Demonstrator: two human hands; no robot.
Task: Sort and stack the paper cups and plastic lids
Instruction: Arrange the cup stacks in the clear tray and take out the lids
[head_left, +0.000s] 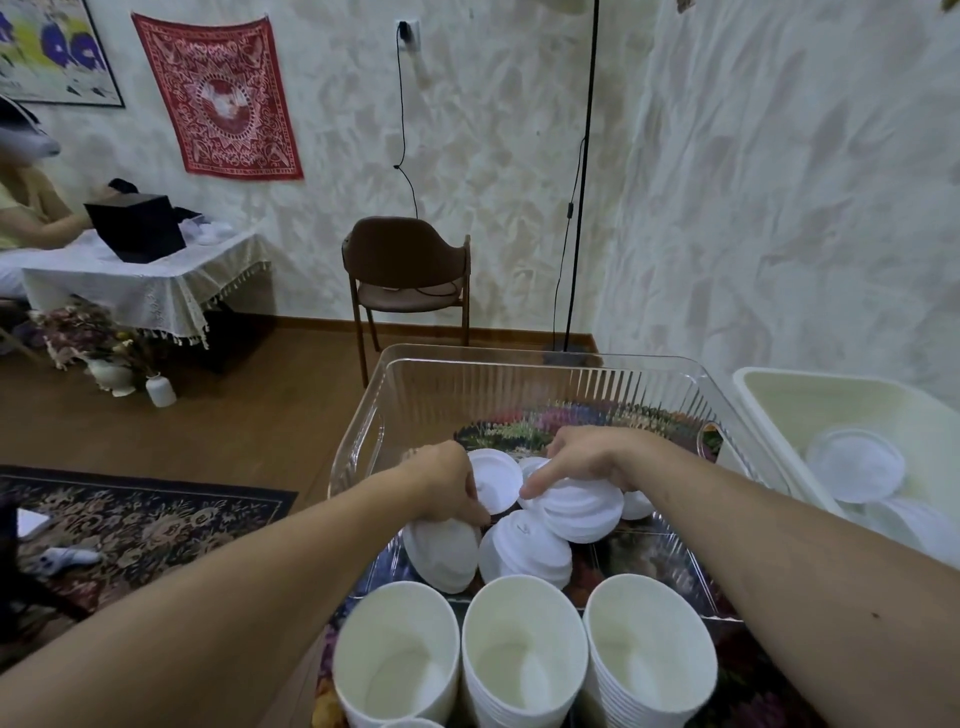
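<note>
Lids fill the near half of the clear ribbed bin (524, 384) you are reaching into. Your right hand (587, 457) rests on top of a stack of white plastic lids (582, 512), thumb curled against its left edge and fingers draped over the far side, so it grips that stack. Just left of that grip, your left hand (441, 486) is knuckles-up, its fingertips curled down out of sight around the top of a tilted lid stack (441, 551) directly beneath it; a single flat lid (496, 480) lies between your two hands. Below the right hand's stack, another lid stack (524, 548) leans on its side. Nearer you than both hands, outside the bin's front wall, stand three stacks of white paper cups (524, 654), mouths open upward, side by side. Well right of your right hand sits a cream tub (769, 395) with more lids (857, 465) inside.
</note>
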